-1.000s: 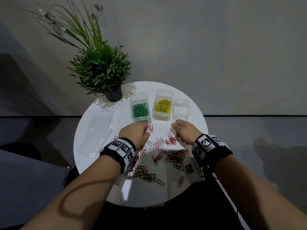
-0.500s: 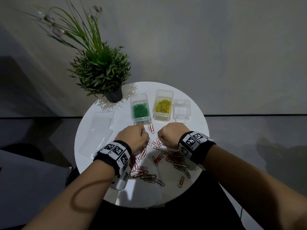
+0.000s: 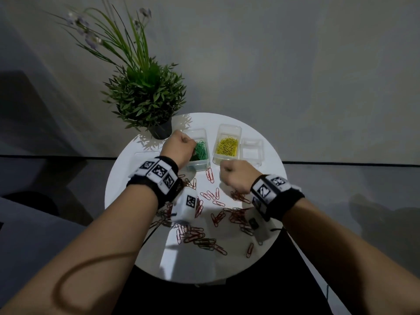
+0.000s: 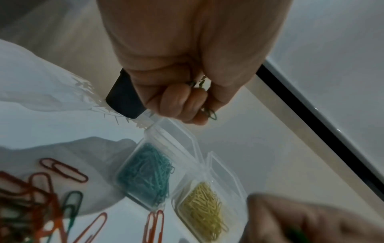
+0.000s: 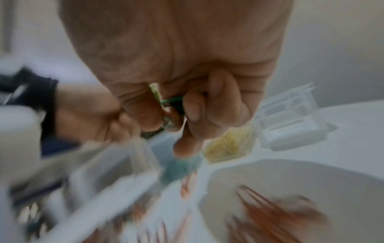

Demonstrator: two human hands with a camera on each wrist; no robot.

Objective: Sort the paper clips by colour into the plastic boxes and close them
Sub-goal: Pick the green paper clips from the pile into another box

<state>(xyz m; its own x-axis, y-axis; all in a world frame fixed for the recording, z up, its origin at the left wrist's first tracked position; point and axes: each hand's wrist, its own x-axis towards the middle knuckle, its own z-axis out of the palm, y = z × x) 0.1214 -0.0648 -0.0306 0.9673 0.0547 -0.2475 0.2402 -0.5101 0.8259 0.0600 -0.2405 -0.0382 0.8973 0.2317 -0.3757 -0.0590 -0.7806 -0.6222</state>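
Green paper clips [image 4: 208, 113] sit pinched among the curled fingers [image 4: 176, 103] of the left hand [image 3: 179, 147], which hangs over the near-left part of the green-clip box [image 3: 198, 161]. That clear plastic box, its lid off, holds a heap of green clips. Another green paper clip [image 5: 172, 102] shows between the curled fingers [image 5: 195, 106] of the right hand [image 3: 235, 176]; the right wrist view is blurred, so how many clips it grips cannot be told. This hand hovers just in front of the gap between the green-clip box and the yellow-clip box [image 3: 227, 146], which stands just right of the green one and is also open. Right of the yellow-clip box stands an empty clear box [image 3: 252, 151]. In front of the green-clip box, red paper clips [image 3: 193, 235] lie scattered across the white round tabletop [image 3: 238, 264], a few dark green ones among them. Left of the green-clip box lies a clear plastic lid [image 3: 142, 155], mostly hidden by the left wrist. Behind and left of the green-clip box stands a potted plant [image 3: 145, 96] in a black pot.
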